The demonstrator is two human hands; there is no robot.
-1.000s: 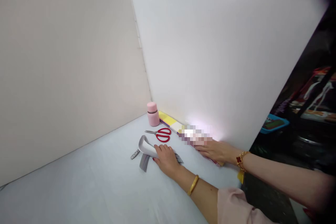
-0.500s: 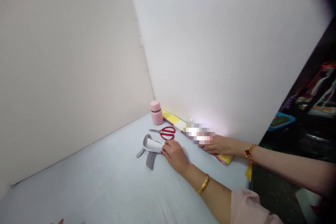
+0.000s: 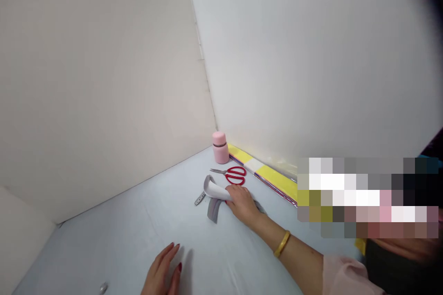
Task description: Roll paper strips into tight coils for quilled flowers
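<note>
the step in hand is a grip: my right hand [image 3: 242, 203] is on the curled band [image 3: 218, 191], white on its upper face, with a grey length [image 3: 213, 212] hanging out towards me. the fingers are bent over the band and drawn close together, the thumb on the near side, so i judge it pinched between them, though my palm hides the exact contact. the band lies towards the far corner of the worktop [image 3: 128, 239], in front of the red-handled scissors [image 3: 236, 176], its loop standing up at the left end.

my left hand [image 3: 161, 274] is held apart from it at the near side, thumb spread away from the fingers and nothing in its grasp that i can see. shifting the band would, i judge, call for a firm pinch and a low path, since the loop looks springy and the scissors lie just behind with their points bare. a small patterned piece [image 3: 200, 199] sits by the loop and could get dragged along.

as for writing, i can read none: the pink bottle [image 3: 220, 148] shows no label, the yellow package [image 3: 277, 180] has a plain pale block across it, and its right end disappears under pixelation.
</note>
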